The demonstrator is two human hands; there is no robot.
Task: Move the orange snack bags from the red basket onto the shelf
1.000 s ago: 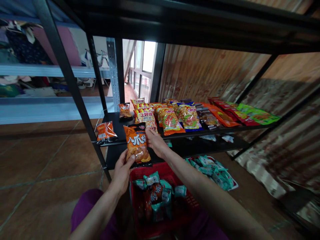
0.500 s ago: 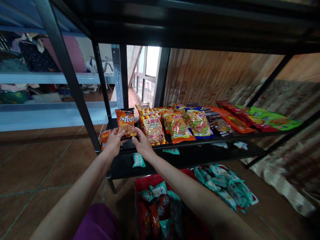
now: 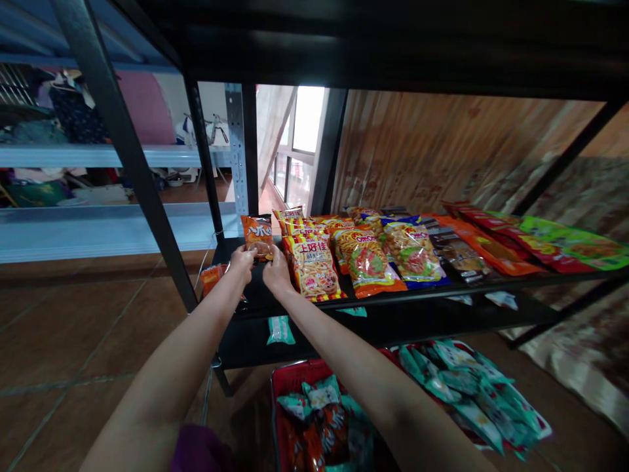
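Both arms reach forward onto a black shelf point(image 3: 255, 301). My left hand point(image 3: 242, 262) and my right hand point(image 3: 276, 274) pinch the near edge of an orange snack bag point(image 3: 258, 236), which lies far back at the shelf's left end. Right of it lies a yellow and red snack bag point(image 3: 313, 267), touching my right hand's side. Another small orange bag point(image 3: 212, 275) sits at the shelf's left front corner, partly hidden by my left wrist.
A row of snack bags point(image 3: 407, 252) fills the shelf to the right. A red basket point(image 3: 287, 380) with teal and orange packs stands on the floor below, beside a pile of teal packs point(image 3: 466, 387). One teal pack point(image 3: 280, 329) lies on the lower shelf. Black uprights point(image 3: 122, 144) frame the left.
The orange bag went from in front of my chest above the basket up onto the shelf, then farther back toward the rear left. Both hands followed it forward.
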